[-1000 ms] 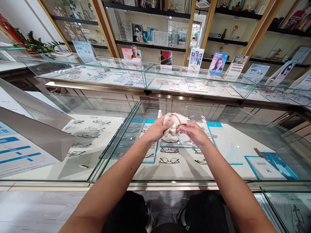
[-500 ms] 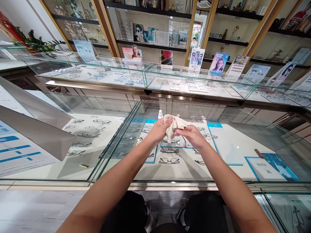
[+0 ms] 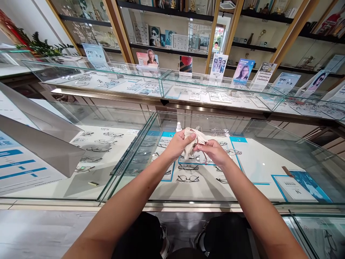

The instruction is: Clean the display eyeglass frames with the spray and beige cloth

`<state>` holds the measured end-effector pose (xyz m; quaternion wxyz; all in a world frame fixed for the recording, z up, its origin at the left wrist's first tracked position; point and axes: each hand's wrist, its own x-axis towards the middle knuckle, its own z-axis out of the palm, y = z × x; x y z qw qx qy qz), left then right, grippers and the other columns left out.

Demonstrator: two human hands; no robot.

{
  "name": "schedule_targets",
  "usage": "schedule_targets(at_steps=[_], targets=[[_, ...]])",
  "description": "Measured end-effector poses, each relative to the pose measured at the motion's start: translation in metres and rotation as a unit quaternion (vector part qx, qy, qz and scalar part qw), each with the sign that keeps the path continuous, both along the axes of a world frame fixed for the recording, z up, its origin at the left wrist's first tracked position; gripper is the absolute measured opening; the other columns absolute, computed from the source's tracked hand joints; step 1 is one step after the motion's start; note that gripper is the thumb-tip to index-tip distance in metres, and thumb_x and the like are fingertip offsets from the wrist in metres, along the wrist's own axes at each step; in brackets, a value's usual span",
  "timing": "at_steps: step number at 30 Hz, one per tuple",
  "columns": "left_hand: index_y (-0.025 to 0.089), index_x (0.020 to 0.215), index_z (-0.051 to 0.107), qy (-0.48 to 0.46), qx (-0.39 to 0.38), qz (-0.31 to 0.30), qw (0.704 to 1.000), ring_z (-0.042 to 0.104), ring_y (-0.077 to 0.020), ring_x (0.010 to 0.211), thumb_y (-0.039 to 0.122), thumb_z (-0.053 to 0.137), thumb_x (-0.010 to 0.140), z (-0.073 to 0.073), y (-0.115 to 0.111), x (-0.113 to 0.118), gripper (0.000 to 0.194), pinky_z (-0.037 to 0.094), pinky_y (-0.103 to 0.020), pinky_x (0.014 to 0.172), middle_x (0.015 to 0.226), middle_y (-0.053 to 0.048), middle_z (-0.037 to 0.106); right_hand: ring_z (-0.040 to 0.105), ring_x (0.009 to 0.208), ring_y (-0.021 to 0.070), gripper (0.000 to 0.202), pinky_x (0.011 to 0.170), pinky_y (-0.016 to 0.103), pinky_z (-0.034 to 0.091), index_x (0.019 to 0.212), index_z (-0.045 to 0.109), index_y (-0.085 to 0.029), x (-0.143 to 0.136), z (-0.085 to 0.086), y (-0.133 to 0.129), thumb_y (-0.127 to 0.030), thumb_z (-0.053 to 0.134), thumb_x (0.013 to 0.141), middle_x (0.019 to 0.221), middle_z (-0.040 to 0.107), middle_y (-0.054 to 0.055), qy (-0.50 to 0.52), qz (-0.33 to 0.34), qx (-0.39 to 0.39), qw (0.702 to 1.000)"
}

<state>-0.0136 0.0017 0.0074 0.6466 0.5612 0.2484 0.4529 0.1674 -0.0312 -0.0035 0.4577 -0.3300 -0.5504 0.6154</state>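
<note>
Above the glass counter, my left hand (image 3: 178,144) is closed on a cream cloth (image 3: 199,137), its thumb pressed on top. My right hand (image 3: 213,150) pinches a pair of thin reddish glasses (image 3: 206,158) at the cloth's right side. Part of the glasses is wrapped in the cloth and hidden. The white cap of a bottle (image 3: 179,126) shows just behind my left hand. Under the glass, dark-framed glasses (image 3: 188,178) lie in rows below my hands.
A glass display case (image 3: 172,203) spans the front. Large white and blue folded cards (image 3: 24,165) stand at the left. Behind runs a second glass case (image 3: 126,94) with upright cards, including a blue one (image 3: 243,71). Shelves (image 3: 167,10) line the back.
My left hand and its thumb have shifted slightly to the right over the cloth, whose folds now hang differently. My right hand has hardly moved and keeps its pinch.
</note>
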Motion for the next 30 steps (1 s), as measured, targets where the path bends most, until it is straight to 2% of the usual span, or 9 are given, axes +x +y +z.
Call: schedule_targets(at_steps=[2, 5, 9, 13, 17, 20, 23, 26, 30], targets=[[0.014, 0.086, 0.066, 0.004, -0.002, 0.007, 1.0, 0.054, -0.0119, 0.049, 0.064, 0.072, 0.085, -0.001, 0.001, 0.0, 0.051, 0.042, -0.023, 0.048, 0.06, -0.002, 0.064, 0.067, 0.088, 0.0212, 0.025, 0.094, 0.037, 0.046, 0.082, 0.085, -0.02, 0.0, -0.001, 0.0, -0.045, 0.086, 0.075, 0.085, 0.078, 0.006, -0.007, 0.0, 0.007, 1.0], [0.014, 0.083, 0.066, 0.005, -0.023, -0.019, 1.0, 0.06, -0.0145, 0.054, 0.067, 0.069, 0.086, -0.001, 0.004, -0.003, 0.053, 0.046, -0.025, 0.053, 0.063, -0.004, 0.065, 0.067, 0.088, 0.0214, 0.027, 0.091, 0.037, 0.047, 0.081, 0.085, -0.021, 0.002, 0.0, 0.0, -0.047, 0.086, 0.075, 0.086, 0.078, 0.006, -0.008, -0.014, 0.003, 1.0], [0.013, 0.101, 0.07, -0.01, -0.051, -0.071, 0.996, 0.067, -0.0167, 0.071, 0.053, 0.082, 0.08, 0.002, 0.008, -0.013, 0.047, 0.052, -0.027, 0.066, 0.082, -0.007, 0.072, 0.065, 0.083, 0.0207, 0.027, 0.085, 0.035, 0.049, 0.079, 0.085, -0.021, 0.008, 0.002, 0.002, -0.046, 0.087, 0.071, 0.085, 0.078, 0.007, 0.014, -0.041, -0.025, 0.999], [0.015, 0.108, 0.069, 0.007, -0.021, -0.104, 0.994, 0.067, -0.016, 0.075, 0.039, 0.089, 0.075, 0.007, 0.006, -0.015, 0.046, 0.051, -0.025, 0.066, 0.088, -0.006, 0.072, 0.065, 0.083, 0.0211, 0.024, 0.086, 0.037, 0.049, 0.078, 0.085, -0.021, 0.009, 0.001, 0.003, -0.044, 0.087, 0.071, 0.084, 0.078, 0.007, 0.021, -0.029, -0.028, 0.999], [0.017, 0.102, 0.067, 0.01, 0.012, -0.06, 0.998, 0.064, -0.0149, 0.064, 0.042, 0.089, 0.075, 0.006, 0.0, -0.007, 0.043, 0.05, -0.025, 0.062, 0.074, -0.002, 0.07, 0.066, 0.083, 0.021, 0.027, 0.089, 0.037, 0.048, 0.079, 0.085, -0.02, 0.004, -0.001, 0.003, -0.046, 0.087, 0.072, 0.082, 0.078, 0.006, 0.011, -0.005, -0.012, 1.0], [0.017, 0.092, 0.066, 0.019, 0.028, -0.003, 0.999, 0.056, -0.0135, 0.051, 0.057, 0.077, 0.084, 0.0, -0.001, -0.001, 0.043, 0.043, -0.025, 0.051, 0.06, 0.0, 0.065, 0.067, 0.087, 0.022, 0.026, 0.093, 0.038, 0.047, 0.08, 0.085, -0.02, 0.0, -0.003, 0.001, -0.046, 0.086, 0.073, 0.083, 0.078, 0.006, -0.002, 0.003, -0.001, 1.0], [0.016, 0.083, 0.066, 0.022, 0.009, 0.025, 0.999, 0.053, -0.0132, 0.047, 0.069, 0.066, 0.087, -0.004, 0.003, 0.0, 0.053, 0.04, -0.025, 0.047, 0.055, -0.001, 0.062, 0.067, 0.09, 0.0224, 0.028, 0.094, 0.038, 0.047, 0.082, 0.085, -0.021, -0.001, -0.002, 0.0, -0.047, 0.086, 0.074, 0.086, 0.079, 0.006, -0.021, -0.003, 0.013, 1.0], [0.014, 0.085, 0.069, -0.009, -0.05, 0.004, 0.999, 0.061, -0.0149, 0.057, 0.068, 0.073, 0.082, -0.004, 0.008, -0.001, 0.054, 0.047, -0.026, 0.055, 0.064, -0.003, 0.068, 0.066, 0.086, 0.0207, 0.03, 0.089, 0.036, 0.047, 0.083, 0.085, -0.021, 0.001, 0.002, 0.0, -0.05, 0.084, 0.077, 0.084, 0.078, 0.005, -0.023, -0.024, 0.012, 0.999], [0.013, 0.107, 0.072, -0.077, -0.104, -0.013, 0.992, 0.072, -0.0198, 0.084, 0.057, 0.081, 0.081, 0.0, 0.011, -0.003, 0.052, 0.057, -0.03, 0.077, 0.094, -0.009, 0.077, 0.065, 0.086, 0.0214, 0.029, 0.087, 0.037, 0.048, 0.082, 0.085, -0.021, 0.007, 0.01, -0.001, -0.049, 0.085, 0.075, 0.08, 0.076, 0.006, 0.0, -0.048, 0.011, 0.999]])
